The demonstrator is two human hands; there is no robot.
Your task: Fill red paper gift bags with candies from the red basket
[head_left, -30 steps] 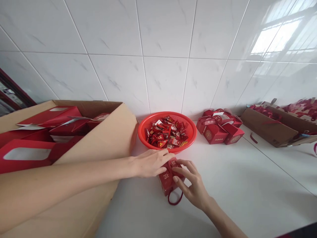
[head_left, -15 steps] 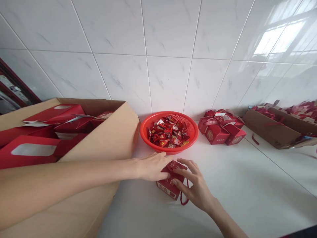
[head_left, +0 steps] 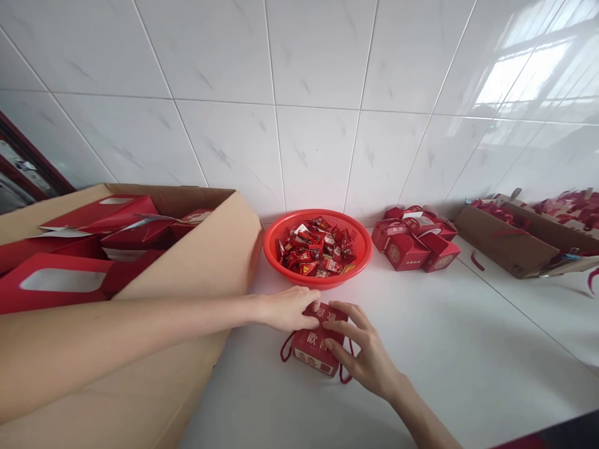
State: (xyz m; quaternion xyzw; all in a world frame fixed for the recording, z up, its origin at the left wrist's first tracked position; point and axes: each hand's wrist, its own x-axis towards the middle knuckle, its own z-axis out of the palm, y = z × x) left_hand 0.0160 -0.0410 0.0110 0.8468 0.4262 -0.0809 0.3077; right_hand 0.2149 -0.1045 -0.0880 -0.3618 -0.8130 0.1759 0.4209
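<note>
A small red gift box (head_left: pixel 312 342) with white printed characters sits on the white counter, its top closed. One dark red cord loop hangs out at each side. Curled over the top's far left part is my left hand (head_left: pixel 292 308), thumb and index finger bent in at the top flap. My right hand (head_left: pixel 362 346) lies along the right side of the top, fingers apart and fingertips touching the lid near the middle seam. What is under my left fingertips is partly hidden.
Behind the box stands a red plastic basket (head_left: pixel 271 259) of wrapped candies (head_left: pixel 322 249). At left is a large cardboard carton (head_left: pixel 219 249) with red boxes (head_left: pixel 70 280). Closed red boxes (head_left: pixel 407 249) cluster at right, beside a brown cardboard tray (head_left: pixel 505 246) against the tiled wall.
My left hand has drawn its fingers in and shifted slightly left, uncovering more of the lid and the left cord loop. My right hand stays on the box's right side.
</note>
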